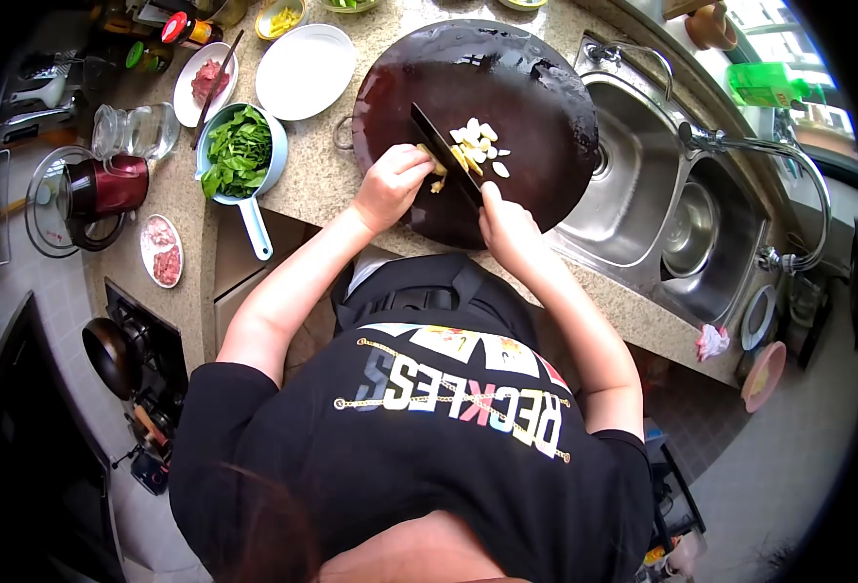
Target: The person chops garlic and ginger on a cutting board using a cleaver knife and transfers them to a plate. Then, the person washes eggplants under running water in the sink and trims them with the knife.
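Observation:
My right hand (pixel 509 228) is closed round the handle of a dark-bladed kitchen knife (pixel 436 136), whose blade slants across a large round dark cutting board (pixel 536 97). On the blade's left side, the fingers of my left hand (pixel 392 185) pinch a knobbly, pale-brown piece of ginger (pixel 438 170) against the board. Sliced garlic (pixel 478 136) lies in a loose heap just right of the blade, with some yellowish slices close to the steel. The blade hides part of the ginger's cut side.
Left of the board stand a white oval plate (pixel 306 71), a plate of raw meat (pixel 207 84) with chopsticks, and a blue pan of leafy greens (pixel 240 154). Further left are a glass jar (pixel 137 131) and a dish of minced meat (pixel 163 253). A double sink (pixel 633 185) adjoins on the right.

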`<action>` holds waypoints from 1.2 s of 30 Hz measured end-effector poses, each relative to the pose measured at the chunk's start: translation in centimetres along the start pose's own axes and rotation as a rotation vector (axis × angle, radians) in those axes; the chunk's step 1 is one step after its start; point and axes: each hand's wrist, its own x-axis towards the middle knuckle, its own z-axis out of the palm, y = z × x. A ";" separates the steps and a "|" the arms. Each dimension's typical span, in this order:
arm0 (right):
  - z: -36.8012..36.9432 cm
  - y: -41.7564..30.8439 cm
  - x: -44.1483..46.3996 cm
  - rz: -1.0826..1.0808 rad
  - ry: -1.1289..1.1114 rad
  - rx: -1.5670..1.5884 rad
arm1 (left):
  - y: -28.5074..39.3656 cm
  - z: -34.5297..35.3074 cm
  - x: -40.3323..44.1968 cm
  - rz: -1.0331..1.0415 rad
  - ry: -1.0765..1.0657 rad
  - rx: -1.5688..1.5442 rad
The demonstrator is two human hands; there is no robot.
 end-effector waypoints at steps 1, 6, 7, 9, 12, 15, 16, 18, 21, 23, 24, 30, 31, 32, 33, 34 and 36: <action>-0.5 -0.3 -0.6 0.003 -0.002 -0.001 | 0.1 0.0 -0.1 0.005 0.003 0.002; -2.8 -1.2 -2.8 0.032 -0.161 -0.031 | -0.3 0.2 -0.3 -0.029 -0.041 -0.017; -2.5 -1.2 -2.7 0.036 -0.163 -0.030 | -0.4 0.3 -0.3 -0.019 -0.028 -0.009; -1.6 -1.4 -1.9 0.006 -0.104 -0.025 | -0.2 0.2 -0.5 -0.018 -0.020 -0.003; 0.4 -2.0 1.6 0.019 -0.101 -0.079 | -0.1 0.3 -0.4 -0.033 -0.010 0.014; 1.2 -2.4 2.2 0.002 -0.040 -0.077 | -0.1 0.2 -0.6 -0.015 -0.010 0.018; 0.9 -2.4 2.3 0.000 -0.034 -0.080 | -0.1 0.3 -0.5 -0.013 -0.011 0.027; 0.7 -2.4 1.2 0.021 -0.039 -0.090 | 0.0 0.2 -0.4 -0.029 -0.022 0.039; 0.5 -1.1 -0.8 0.042 -0.055 -0.070 | 0.4 0.2 -0.6 -0.045 -0.002 0.066; 0.7 0.1 -1.6 0.052 -0.044 -0.062 | 0.4 0.4 -0.8 -0.033 0.026 0.047; 0.5 0.2 -1.7 0.045 -0.013 -0.040 | 0.3 0.5 -0.7 -0.025 0.046 0.041; -1.4 -1.4 -3.1 0.019 -0.072 -0.037 | 0.0 0.2 -0.8 -0.045 -0.003 0.041; -1.6 -1.4 -3.1 0.019 -0.076 -0.037 | 0.0 0.1 -0.8 -0.054 -0.019 0.040; -1.7 -1.4 -3.1 0.012 -0.080 -0.032 | 0.0 0.2 -0.6 -0.039 0.026 0.039; -1.7 -1.4 -3.1 0.006 -0.084 -0.024 | -0.1 0.3 -0.7 -0.043 0.023 0.039; -1.8 -1.5 -2.9 0.007 -0.088 -0.021 | -0.2 0.3 -0.8 -0.050 0.014 0.037; -1.7 -1.6 -2.3 0.027 -0.119 -0.028 | -0.2 0.4 -1.0 -0.056 0.001 0.031</action>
